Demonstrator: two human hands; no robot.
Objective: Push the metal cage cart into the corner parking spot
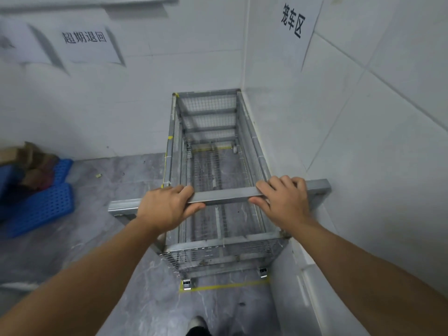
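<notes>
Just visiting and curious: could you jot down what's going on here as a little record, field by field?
Cart: metal cage cart, empty, far end in the wall corner
Handle: grey bar
Left hand: gripping the bar
Right hand: gripping the bar
Floor mark: yellow tape by the near wheels
Left side: blue crates

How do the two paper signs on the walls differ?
The left sign hangs on the far wall and carries four characters in a horizontal row; the right sign hangs on the right-hand wall, above the cage cart, with three characters running downward. The right sign looks sharper. Both are white sheets with black print.
</notes>
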